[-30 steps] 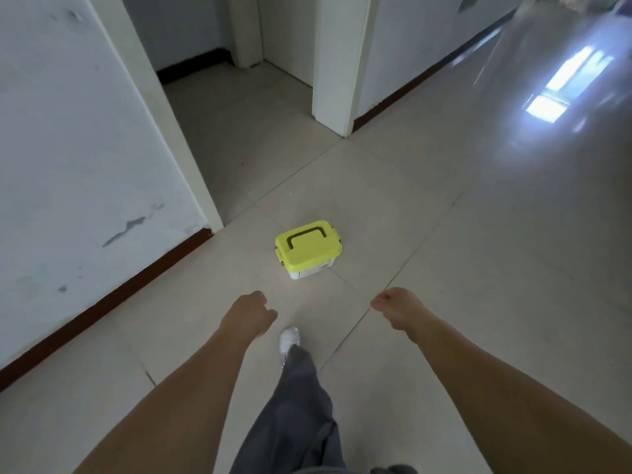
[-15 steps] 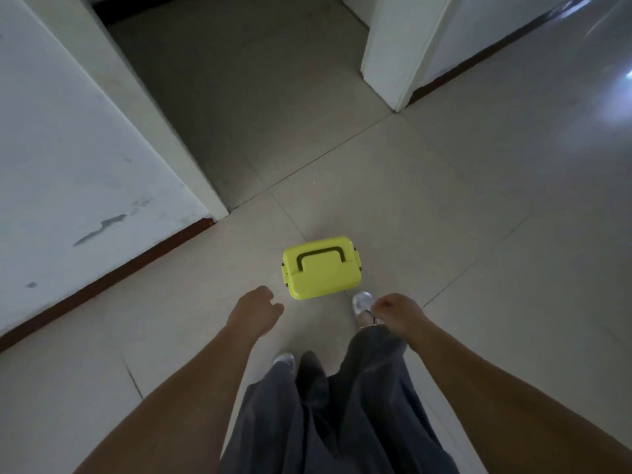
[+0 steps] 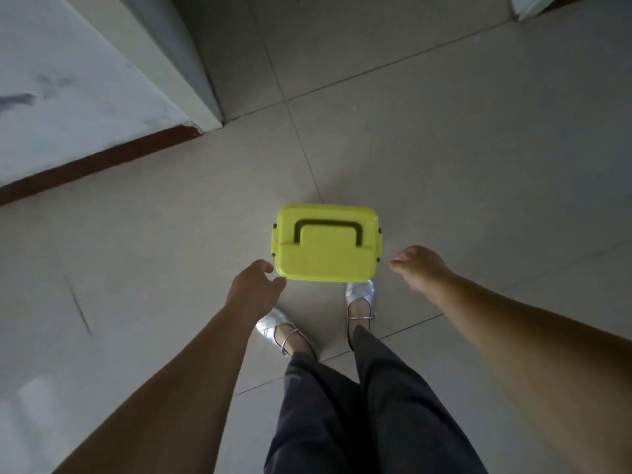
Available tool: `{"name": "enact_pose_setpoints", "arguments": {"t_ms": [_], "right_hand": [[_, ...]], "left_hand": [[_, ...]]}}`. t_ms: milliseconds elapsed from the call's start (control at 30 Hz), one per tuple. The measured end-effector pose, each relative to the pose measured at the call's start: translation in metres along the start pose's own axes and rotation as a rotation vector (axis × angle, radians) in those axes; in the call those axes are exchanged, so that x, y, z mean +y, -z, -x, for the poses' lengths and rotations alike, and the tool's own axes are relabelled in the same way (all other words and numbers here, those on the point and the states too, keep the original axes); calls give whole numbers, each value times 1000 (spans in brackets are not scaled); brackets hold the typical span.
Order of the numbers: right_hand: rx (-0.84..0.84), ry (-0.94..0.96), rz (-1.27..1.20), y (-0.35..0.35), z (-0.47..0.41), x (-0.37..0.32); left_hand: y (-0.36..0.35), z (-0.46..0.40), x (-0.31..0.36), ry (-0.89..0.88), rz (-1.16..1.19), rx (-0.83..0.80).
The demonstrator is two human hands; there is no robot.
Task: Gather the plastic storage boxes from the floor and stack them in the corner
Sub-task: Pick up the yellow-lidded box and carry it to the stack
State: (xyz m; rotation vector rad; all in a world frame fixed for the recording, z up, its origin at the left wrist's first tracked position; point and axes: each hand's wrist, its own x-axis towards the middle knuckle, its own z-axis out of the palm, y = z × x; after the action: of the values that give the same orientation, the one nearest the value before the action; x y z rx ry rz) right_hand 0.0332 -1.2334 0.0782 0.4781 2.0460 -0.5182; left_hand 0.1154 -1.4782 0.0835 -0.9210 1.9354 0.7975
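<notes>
A small plastic storage box with a lime-green lid and a dark folded handle stands on the tiled floor just in front of my feet. My left hand hangs at the box's near left corner, fingers loosely curled, holding nothing; I cannot tell if it touches the lid. My right hand hovers a little to the right of the box, apart from it, fingers loosely curled and empty.
A white wall with a dark red skirting board runs along the left and ends at a door frame. My silver shoes and dark trousers stand right behind the box. Pale floor tiles stretch ahead and right.
I have walked up to the box and looked down; it now lies at my feet. Both hands have come forward to either side of it.
</notes>
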Motion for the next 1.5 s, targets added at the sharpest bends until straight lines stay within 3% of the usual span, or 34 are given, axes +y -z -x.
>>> {"name": "enact_pose_setpoints", "arguments": {"t_ms": [300,433,567,800,1100,1300,1500], "right_hand": [[131,-242,-306,-73,-178,12],[12,-291,-492,-93,-217,22],[-65,-265,-476,-88,-208,29],[-95,-236,-333,-53,-127,3],[-68,-47,-248,1,41,-74],[-176,57,-96,-1,143,-110],[-311,348,220,-51,236,-175]], "left_hand": [[-66,-187,-12,150,364,17],[-93,-230,-15,119,559,20],[-90,-224,-22,161,615,35],[-42,-138,-31,213,590,-37],[78,21,-42,117,642,109],[120,139,-103,182,875,182],[103,258,-194,401,1200,333]]}}
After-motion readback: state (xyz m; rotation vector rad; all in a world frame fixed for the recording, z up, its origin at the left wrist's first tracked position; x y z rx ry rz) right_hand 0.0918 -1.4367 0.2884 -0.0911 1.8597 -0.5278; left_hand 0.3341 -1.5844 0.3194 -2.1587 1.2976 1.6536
